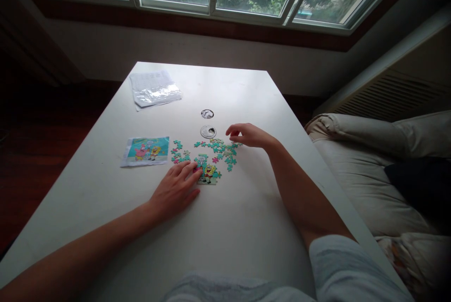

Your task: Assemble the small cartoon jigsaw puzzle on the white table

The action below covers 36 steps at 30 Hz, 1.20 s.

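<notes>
A partly joined jigsaw puzzle with a yellow cartoon figure lies on the white table. My left hand rests flat on its left side, fingers stretched out and covering part of it. Loose jigsaw pieces, mostly turquoise, are spread just beyond the joined part. A smaller group of loose pieces lies past my left fingertips. My right hand is at the right end of the larger group, its fingers loosely bent and apart, with no piece visible in them.
A picture sheet with the same cartoon lies left of the pieces. Two round badge-like discs lie beyond them. Papers in a clear plastic sleeve are at the table's far left. A sofa stands along the right side.
</notes>
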Each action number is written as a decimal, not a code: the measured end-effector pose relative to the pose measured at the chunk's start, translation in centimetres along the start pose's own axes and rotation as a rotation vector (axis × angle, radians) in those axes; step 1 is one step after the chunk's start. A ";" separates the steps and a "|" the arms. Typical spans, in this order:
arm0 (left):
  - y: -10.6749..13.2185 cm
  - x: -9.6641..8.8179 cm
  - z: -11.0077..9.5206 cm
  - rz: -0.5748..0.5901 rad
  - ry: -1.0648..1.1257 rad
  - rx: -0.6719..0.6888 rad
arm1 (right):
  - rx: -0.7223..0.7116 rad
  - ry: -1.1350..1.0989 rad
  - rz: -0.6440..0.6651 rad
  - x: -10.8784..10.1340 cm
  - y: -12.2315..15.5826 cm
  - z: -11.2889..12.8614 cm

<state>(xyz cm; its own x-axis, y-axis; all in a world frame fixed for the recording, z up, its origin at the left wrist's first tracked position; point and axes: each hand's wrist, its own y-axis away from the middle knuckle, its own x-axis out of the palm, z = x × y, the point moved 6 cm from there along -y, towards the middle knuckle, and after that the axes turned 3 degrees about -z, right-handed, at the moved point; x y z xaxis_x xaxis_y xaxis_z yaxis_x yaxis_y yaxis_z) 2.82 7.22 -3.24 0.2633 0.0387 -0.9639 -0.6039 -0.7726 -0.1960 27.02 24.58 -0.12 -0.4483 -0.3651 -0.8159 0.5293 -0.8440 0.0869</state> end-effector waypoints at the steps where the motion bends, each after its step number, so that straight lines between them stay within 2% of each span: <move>1: 0.0 0.0 0.0 -0.003 -0.001 0.001 | -0.021 -0.007 0.035 0.3 0.1 0.5; 6: 0.0 -0.1 -0.1 -0.031 0.005 0.004 | -0.181 -0.006 0.199 3.0 0.5 4.2; 8: 0.1 -0.1 -0.2 -0.036 0.002 -0.001 | -0.260 0.055 0.208 4.3 0.6 5.4; 11: 0.1 0.0 -0.2 -0.037 0.006 -0.011 | -0.308 0.157 0.147 5.5 0.5 6.3; 16: 0.0 -0.5 0.7 -0.106 0.104 -0.050 | -0.336 0.240 0.080 6.1 0.4 6.4; 22: -0.5 -1.9 3.2 -0.265 0.211 -0.203 | -0.345 0.242 0.085 6.5 0.3 5.9; 27: -0.4 -1.7 3.4 -0.254 0.242 -0.219 | -0.330 0.244 0.058 6.7 0.2 5.7; 36: -0.5 -1.5 4.4 -0.291 0.230 -0.253 | -0.322 0.247 -0.067 6.7 -0.3 6.0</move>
<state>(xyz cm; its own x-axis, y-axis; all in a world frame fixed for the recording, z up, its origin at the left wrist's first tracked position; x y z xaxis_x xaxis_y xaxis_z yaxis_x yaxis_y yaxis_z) -0.61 10.32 -2.49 0.5726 0.1575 -0.8046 -0.2848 -0.8820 -0.3754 19.51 20.03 -2.14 -0.3239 -0.1752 -0.9297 0.7210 -0.6820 -0.1226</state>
